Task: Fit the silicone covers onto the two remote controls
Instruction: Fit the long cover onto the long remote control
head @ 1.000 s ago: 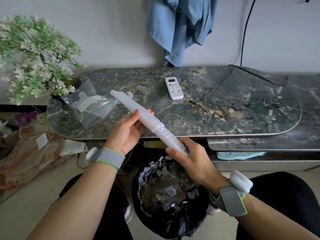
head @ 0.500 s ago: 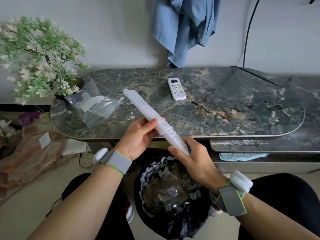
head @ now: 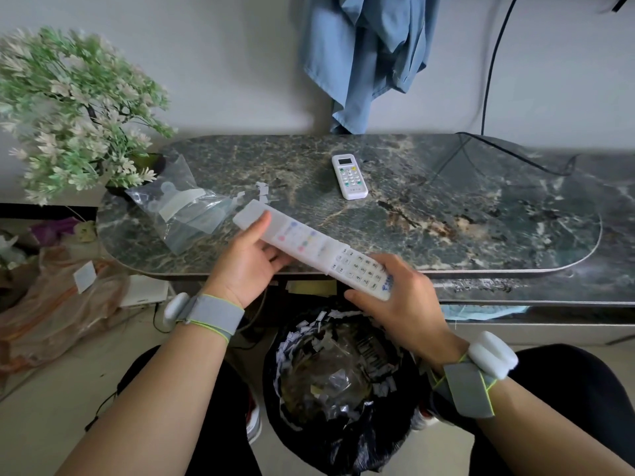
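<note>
Mid-frame, I have the left hand (head: 245, 266) gripping the cover (head: 275, 228), half over the long remote (head: 360, 269); the right hand (head: 402, 304) clasps its bare end (blue print unreadable).

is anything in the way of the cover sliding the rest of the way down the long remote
Only the right hand: it grips the bare keypad end of the long remote, the stretch the silicone cover has yet to slide over. Nothing else visible blocks it.
</note>
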Motion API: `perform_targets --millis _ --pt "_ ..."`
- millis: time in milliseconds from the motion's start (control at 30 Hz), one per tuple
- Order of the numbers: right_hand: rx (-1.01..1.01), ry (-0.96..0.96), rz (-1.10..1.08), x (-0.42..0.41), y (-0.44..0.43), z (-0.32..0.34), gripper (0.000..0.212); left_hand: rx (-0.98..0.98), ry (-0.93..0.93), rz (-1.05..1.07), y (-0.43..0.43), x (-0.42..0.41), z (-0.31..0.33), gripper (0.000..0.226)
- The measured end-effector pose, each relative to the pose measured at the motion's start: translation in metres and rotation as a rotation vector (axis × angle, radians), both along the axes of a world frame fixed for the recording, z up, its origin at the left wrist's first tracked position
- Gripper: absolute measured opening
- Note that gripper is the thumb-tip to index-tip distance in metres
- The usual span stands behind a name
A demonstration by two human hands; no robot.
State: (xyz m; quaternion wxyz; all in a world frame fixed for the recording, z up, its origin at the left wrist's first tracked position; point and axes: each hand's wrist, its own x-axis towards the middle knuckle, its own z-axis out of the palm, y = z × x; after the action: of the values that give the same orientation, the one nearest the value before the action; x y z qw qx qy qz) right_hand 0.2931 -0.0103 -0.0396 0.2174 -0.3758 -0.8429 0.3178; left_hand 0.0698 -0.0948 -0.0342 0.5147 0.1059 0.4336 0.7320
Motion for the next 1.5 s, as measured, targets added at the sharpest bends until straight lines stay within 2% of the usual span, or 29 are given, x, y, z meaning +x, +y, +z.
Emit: perform_targets --millis 67,200,267,300,333,367,433,500,600,633,700,767,833,900,1033,1233,1500 --pt "-0.046 0.032 0.010 0.003 0.010 -0.001 0.060 -0.034 0.066 0.023 -0.002 -0.005 -0.001 0.024" --pt "-0.086 0.075 0.016 0.008 0.024 -0.002 0.060 -0.020 0.126 -0.051 -0.004 -0.003 0.000 0.020" --pt "-0.072 0.078 0.008 0.011 0.029 -0.002 0.058 -0.041 0.177 0.034 -0.002 -0.005 0.000 0.030" --pt "-0.066 0.067 -0.006 0.013 0.033 -0.002 0.057 -0.082 0.272 0.121 -0.001 -0.007 0.000 0.046" --pt "-0.061 0.050 -0.013 0.014 0.036 -0.001 0.056 -0.153 0.454 0.210 -0.003 -0.010 0.000 0.065" --pt "-0.060 0.029 -0.013 0.015 0.038 -0.001 0.056 -0.229 0.713 0.242 -0.006 -0.013 -0.001 0.083" --pt "-0.073 -0.012 0.011 0.016 0.041 -0.001 0.055 -0.292 1.244 0.090 -0.010 -0.007 -0.006 0.099" --pt "-0.104 -0.032 0.048 0.015 0.043 -0.002 0.054 -0.304 1.588 -0.127 -0.009 0.007 -0.014 0.101" --pt "-0.131 -0.064 0.105 0.013 0.046 -0.001 0.056 -0.309 1.860 -0.225 0.000 0.021 -0.028 0.079" --pt "-0.141 -0.068 0.114 0.013 0.046 -0.001 0.057 -0.302 1.874 -0.213 0.003 0.022 -0.030 0.069" --pt "-0.232 0.008 0.099 0.014 0.045 0.003 0.064 -0.289 1.777 -0.198 0.004 0.021 -0.030 0.056" --pt "-0.436 0.219 0.035 0.014 0.045 0.007 0.071 -0.276 1.691 -0.191 0.004 0.021 -0.029 0.051" --pt "-0.590 0.446 -0.083 0.011 0.047 0.008 0.057 -0.261 1.655 -0.181 0.003 0.025 -0.027 0.049" --pt "-0.590 0.551 -0.187 0.008 0.049 0.006 0.036 -0.242 1.635 -0.190 0.004 0.032 -0.026 0.051" --pt "-0.502 0.550 -0.212 0.002 0.046 0.001 0.029 -0.209 1.627 -0.182 0.005 0.043 -0.025 0.053" --pt "-0.520 0.524 -0.164 0.000 0.038 -0.004 0.027 -0.233 1.628 -0.166 0.003 0.044 -0.019 0.052" --pt "-0.474 0.487 -0.133 -0.002 0.031 -0.001 0.038 -0.238 1.613 -0.191 0.001 0.048 -0.023 0.050"
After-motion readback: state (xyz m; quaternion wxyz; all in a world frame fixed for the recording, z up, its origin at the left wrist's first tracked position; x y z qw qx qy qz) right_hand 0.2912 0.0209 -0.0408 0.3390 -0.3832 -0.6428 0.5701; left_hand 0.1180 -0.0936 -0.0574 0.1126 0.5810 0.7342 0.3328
